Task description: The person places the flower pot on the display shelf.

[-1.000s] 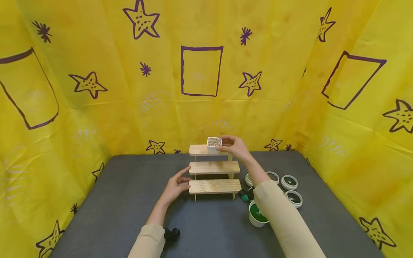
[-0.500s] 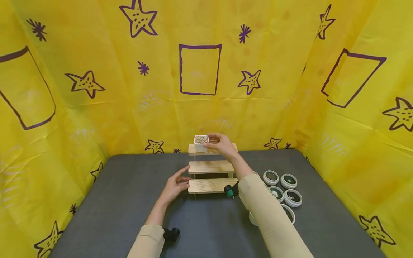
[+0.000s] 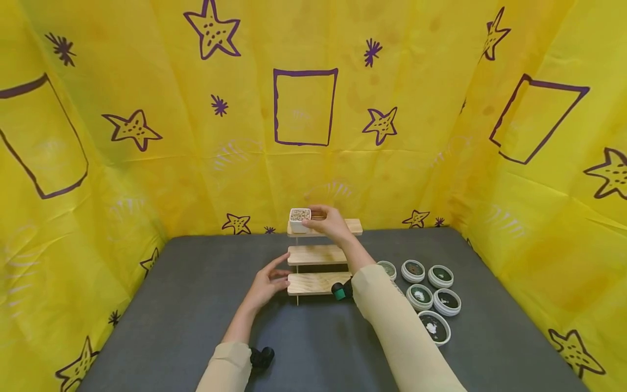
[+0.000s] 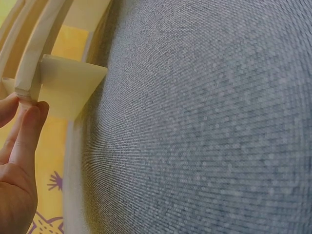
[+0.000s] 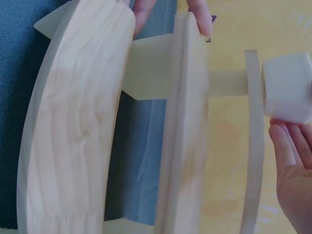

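Observation:
A small white square pot (image 3: pixel 300 225) filled with beige gravel is at the left end of the top shelf of a three-tier wooden stand (image 3: pixel 315 283). My right hand (image 3: pixel 329 222) holds it from the right side, thumb in front. In the right wrist view the white pot (image 5: pixel 287 90) stands against the top board, and fingers of the right hand (image 5: pixel 297 170) touch its side. My left hand (image 3: pixel 264 284) is at the stand's left end. The left wrist view shows that hand (image 4: pixel 17 170) pinching the end of a wooden board (image 4: pixel 36 53) between thumb and fingertips.
Several round white pots with dark or green contents, such as a front one (image 3: pixel 434 328), cluster right of the stand, partly behind my right sleeve (image 3: pixel 392 305). The dark grey table (image 3: pixel 206 305) is enclosed by yellow patterned cloth (image 3: pixel 206 179).
My right hand has carried the square pot leftward along the top shelf, and it is now lower, at the left end. My left hand stays at the stand's left side.

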`<state>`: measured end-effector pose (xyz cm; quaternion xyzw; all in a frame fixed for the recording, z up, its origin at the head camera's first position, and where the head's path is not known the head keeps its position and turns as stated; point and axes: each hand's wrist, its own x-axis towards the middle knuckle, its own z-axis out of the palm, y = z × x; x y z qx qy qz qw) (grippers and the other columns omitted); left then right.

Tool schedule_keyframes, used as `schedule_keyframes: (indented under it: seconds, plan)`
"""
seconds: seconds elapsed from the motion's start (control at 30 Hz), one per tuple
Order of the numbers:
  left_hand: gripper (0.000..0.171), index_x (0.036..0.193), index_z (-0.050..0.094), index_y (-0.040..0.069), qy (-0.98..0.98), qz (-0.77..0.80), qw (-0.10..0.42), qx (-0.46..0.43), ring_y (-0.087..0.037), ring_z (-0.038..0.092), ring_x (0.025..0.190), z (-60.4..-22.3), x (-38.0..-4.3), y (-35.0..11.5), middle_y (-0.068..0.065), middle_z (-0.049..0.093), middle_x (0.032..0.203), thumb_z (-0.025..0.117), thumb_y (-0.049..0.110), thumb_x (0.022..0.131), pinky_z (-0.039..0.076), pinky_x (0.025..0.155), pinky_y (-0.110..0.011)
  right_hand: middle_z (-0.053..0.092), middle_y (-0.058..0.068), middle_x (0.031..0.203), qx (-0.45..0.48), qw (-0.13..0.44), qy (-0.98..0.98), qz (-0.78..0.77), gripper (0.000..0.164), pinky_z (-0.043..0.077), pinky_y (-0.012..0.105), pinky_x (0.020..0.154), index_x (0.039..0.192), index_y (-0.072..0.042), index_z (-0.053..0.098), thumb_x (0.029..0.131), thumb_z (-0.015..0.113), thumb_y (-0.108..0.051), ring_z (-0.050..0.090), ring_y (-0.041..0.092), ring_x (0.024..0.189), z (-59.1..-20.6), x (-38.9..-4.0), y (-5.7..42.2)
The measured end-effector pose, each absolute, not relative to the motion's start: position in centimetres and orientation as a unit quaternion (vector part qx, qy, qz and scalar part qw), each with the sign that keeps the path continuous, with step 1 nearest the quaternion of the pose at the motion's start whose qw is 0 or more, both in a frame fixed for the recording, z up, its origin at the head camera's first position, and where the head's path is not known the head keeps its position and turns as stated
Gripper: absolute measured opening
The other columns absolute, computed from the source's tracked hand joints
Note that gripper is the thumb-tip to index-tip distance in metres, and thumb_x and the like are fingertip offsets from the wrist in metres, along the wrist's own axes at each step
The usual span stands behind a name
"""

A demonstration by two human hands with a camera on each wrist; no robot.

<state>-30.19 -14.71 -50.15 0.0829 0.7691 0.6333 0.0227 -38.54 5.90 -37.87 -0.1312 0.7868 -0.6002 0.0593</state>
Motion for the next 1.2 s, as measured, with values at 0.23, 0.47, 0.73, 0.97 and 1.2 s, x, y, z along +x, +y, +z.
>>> schedule_keyframes:
  seconds: [0.23, 0.47, 0.73, 0.97, 1.2]
  plan:
    - [0.071, 0.148, 0.047, 0.016, 0.768, 0.634, 0.022, 0.084, -0.039, 0.067, 0.11, -50.06, -30.13, -14.67, -0.033, 0.064, 0.123, 0.066, -0.01, 0.085, 0.059, 0.084, -0.032, 0.059, 0.018, 0.14, -0.132, 0.054, 0.784, -0.604, 0.061, 0.055, 0.042, 0.098, 0.143, -0.003, 0.049, 0.089, 0.073, -0.018, 0.057, 0.032, 0.128, -38.42, -38.83, 5.86]
    - [0.071, 0.149, 0.046, 0.019, 0.768, 0.634, 0.025, 0.085, -0.04, 0.066, 0.113, -50.12, -30.15, -14.69, -0.032, 0.063, 0.125, 0.066, -0.009, 0.086, 0.059, 0.085, -0.032, 0.057, 0.016, 0.141, -0.132, 0.053, 0.784, -0.604, 0.059, 0.053, 0.045, 0.101, 0.143, -0.006, 0.049, 0.09, 0.072, -0.019, 0.056, 0.032, 0.131, -38.51, -38.81, 5.93]
    - [0.071, 0.148, 0.047, 0.019, 0.77, 0.632, 0.022, 0.083, -0.039, 0.067, 0.111, -50.22, -30.18, -14.67, -0.031, 0.064, 0.124, 0.066, -0.009, 0.086, 0.059, 0.084, -0.031, 0.056, 0.017, 0.143, -0.135, 0.059, 0.785, -0.602, 0.06, 0.054, 0.044, 0.1, 0.145, -0.007, 0.048, 0.091, 0.071, -0.018, 0.056, 0.032, 0.131, -38.45, -38.66, 6.08]
    - [0.071, 0.148, 0.047, 0.019, 0.771, 0.632, 0.023, 0.081, -0.038, 0.067, 0.11, -50.15, -30.2, -14.62, -0.031, 0.063, 0.125, 0.066, -0.009, 0.086, 0.059, 0.084, -0.031, 0.056, 0.016, 0.143, -0.138, 0.061, 0.786, -0.6, 0.061, 0.052, 0.044, 0.102, 0.145, -0.007, 0.048, 0.09, 0.072, -0.018, 0.055, 0.032, 0.132, -38.39, -38.8, 6.19]
    - [0.07, 0.148, 0.047, 0.017, 0.768, 0.635, 0.022, 0.086, -0.039, 0.067, 0.111, -50.23, -30.21, -14.63, -0.032, 0.063, 0.125, 0.066, -0.009, 0.086, 0.057, 0.082, -0.026, 0.055, 0.016, 0.145, -0.131, 0.064, 0.783, -0.604, 0.067, 0.048, 0.045, 0.108, 0.146, -0.006, 0.046, 0.088, 0.075, -0.023, 0.053, 0.031, 0.135, -38.27, -38.7, 6.59]
